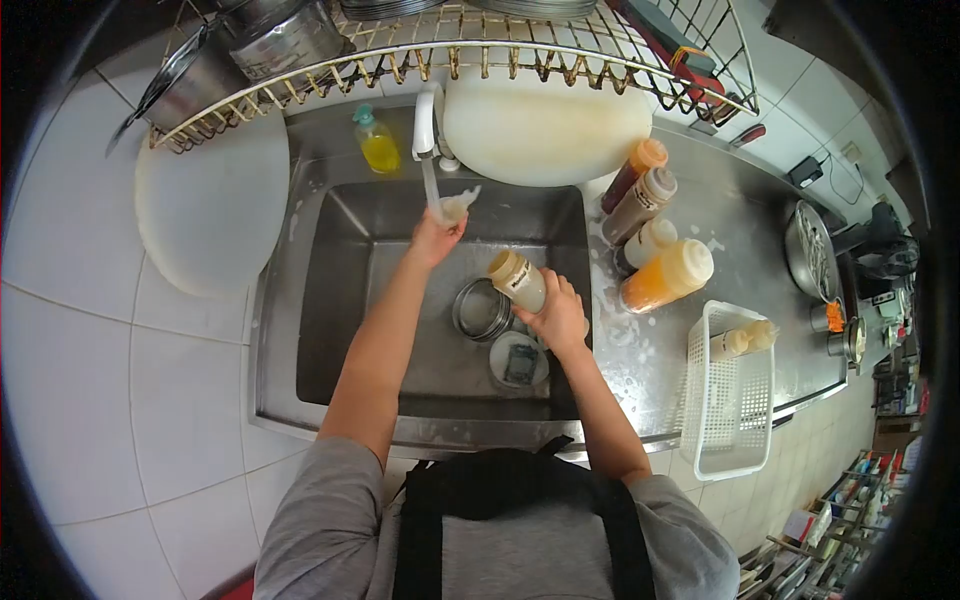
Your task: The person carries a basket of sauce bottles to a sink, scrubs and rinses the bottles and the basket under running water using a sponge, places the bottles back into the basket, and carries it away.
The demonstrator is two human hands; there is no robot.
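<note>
Under the running tap, my left hand is closed around a small whitish piece with a pointed tip, which looks like a squeeze-bottle cap. Water falls onto it. My right hand grips a labelled squeeze bottle, tilted with its cream-coloured top toward the left, above the sink. Below the bottle, round metal rings or bowls lie on the sink floor. Beside them sits a white dish with a dark scrubbing pad in it.
Several squeeze bottles stand right of the sink. A white basket holding bottles sits at the counter's front edge. Behind the sink are a yellow soap bottle and a white board. A wire rack overhangs the back.
</note>
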